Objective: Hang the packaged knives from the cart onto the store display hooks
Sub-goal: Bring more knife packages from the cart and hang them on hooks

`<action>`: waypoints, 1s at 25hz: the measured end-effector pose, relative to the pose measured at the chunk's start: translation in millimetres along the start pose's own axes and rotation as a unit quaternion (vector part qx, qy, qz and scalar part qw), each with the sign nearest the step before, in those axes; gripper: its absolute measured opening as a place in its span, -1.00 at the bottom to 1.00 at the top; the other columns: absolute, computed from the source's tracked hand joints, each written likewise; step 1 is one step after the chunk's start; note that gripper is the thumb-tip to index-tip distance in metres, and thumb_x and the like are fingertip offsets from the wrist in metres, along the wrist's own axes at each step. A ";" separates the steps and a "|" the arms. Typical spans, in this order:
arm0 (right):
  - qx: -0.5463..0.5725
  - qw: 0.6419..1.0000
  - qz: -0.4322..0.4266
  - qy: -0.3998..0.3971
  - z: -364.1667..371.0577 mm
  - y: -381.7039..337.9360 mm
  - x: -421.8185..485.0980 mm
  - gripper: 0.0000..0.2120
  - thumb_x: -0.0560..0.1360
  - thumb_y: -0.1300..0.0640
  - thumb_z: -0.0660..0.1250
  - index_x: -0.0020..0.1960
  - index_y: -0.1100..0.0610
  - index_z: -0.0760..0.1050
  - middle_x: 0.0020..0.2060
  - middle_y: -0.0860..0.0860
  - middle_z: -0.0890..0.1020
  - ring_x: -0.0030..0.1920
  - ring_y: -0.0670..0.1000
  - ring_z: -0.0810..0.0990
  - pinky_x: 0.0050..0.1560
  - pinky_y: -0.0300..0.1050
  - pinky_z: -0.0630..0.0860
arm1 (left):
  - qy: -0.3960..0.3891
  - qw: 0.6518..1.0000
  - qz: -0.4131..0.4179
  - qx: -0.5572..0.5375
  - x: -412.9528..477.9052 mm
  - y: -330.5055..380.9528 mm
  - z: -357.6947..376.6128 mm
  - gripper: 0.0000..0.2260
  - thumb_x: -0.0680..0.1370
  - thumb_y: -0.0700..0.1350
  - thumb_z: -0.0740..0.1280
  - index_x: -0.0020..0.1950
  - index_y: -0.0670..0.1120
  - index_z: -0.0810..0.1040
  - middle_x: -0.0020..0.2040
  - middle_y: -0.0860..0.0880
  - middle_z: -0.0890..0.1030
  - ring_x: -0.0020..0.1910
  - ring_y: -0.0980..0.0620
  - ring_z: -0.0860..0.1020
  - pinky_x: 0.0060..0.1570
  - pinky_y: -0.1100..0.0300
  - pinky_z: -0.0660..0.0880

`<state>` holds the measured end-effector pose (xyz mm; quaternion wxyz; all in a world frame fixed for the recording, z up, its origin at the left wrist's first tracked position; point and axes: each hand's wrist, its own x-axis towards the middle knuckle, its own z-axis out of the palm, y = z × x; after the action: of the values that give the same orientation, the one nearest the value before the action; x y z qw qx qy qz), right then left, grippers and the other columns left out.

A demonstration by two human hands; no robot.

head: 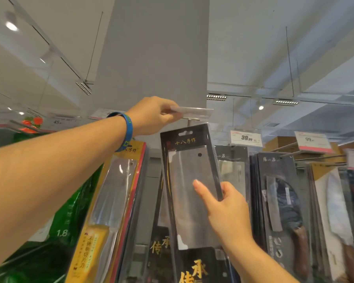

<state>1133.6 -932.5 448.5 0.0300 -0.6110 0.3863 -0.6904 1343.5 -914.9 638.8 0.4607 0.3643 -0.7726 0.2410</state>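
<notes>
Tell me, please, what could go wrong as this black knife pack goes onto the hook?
The hang slot of the black knife pack sits just below the hook, not on it, so it could miss the tip. The right hand pinches the pack by one edge only; it might twist or drop. The left hand holds the clear tag holder above the hook; released early, it may block the hook.
</notes>
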 end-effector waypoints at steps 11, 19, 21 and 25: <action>-0.007 0.999 0.036 -0.006 26.5 4.7 -2.7 -0.38 0.37 -0.48 0.30 -0.22 0.12 0.37 -0.33 -0.10 0.44 -0.35 -0.09 0.38 -0.36 -0.19 0.32 | 0.056 0.998 0.024 0.033 -9.2 3.5 9.9 -0.66 0.59 0.21 0.29 0.02 -0.03 0.66 -0.21 0.05 0.59 -0.22 0.06 0.52 -0.23 0.14 0.46; 0.002 0.999 0.039 -0.022 27.1 13.5 -2.5 -0.26 0.35 -0.50 0.28 0.06 0.18 0.51 -0.07 0.00 0.63 -0.07 0.01 0.58 -0.08 -0.05 0.52 | 0.082 0.996 0.011 0.026 -13.6 1.6 16.1 -0.66 0.58 0.24 0.27 -0.07 -0.01 0.63 -0.32 0.04 0.55 -0.32 0.05 0.47 -0.29 0.07 0.45; 0.001 0.999 0.040 -0.023 27.0 12.1 -5.4 -0.24 0.31 -0.52 0.26 0.04 0.17 0.51 -0.09 -0.01 0.63 -0.10 -0.02 0.56 -0.12 -0.09 0.50 | 0.088 0.996 0.007 0.022 -15.4 1.8 18.4 -0.67 0.58 0.25 0.28 -0.09 0.02 0.62 -0.33 0.07 0.53 -0.33 0.09 0.46 -0.33 0.11 0.41; 0.022 0.998 0.048 -0.021 29.5 8.9 -9.5 -0.28 0.34 -0.49 0.32 -0.03 0.20 0.54 -0.12 0.06 0.67 -0.09 0.10 0.65 -0.04 0.11 0.62 | 0.091 0.996 0.006 0.019 -17.3 1.9 18.4 -0.69 0.58 0.25 0.29 -0.07 0.05 0.64 -0.30 0.07 0.57 -0.30 0.07 0.49 -0.34 0.15 0.41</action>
<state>1157.7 -948.6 434.3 0.0851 -0.6052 0.3991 -0.6836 1337.5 -920.9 614.9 0.5207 0.3445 -0.7249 0.2911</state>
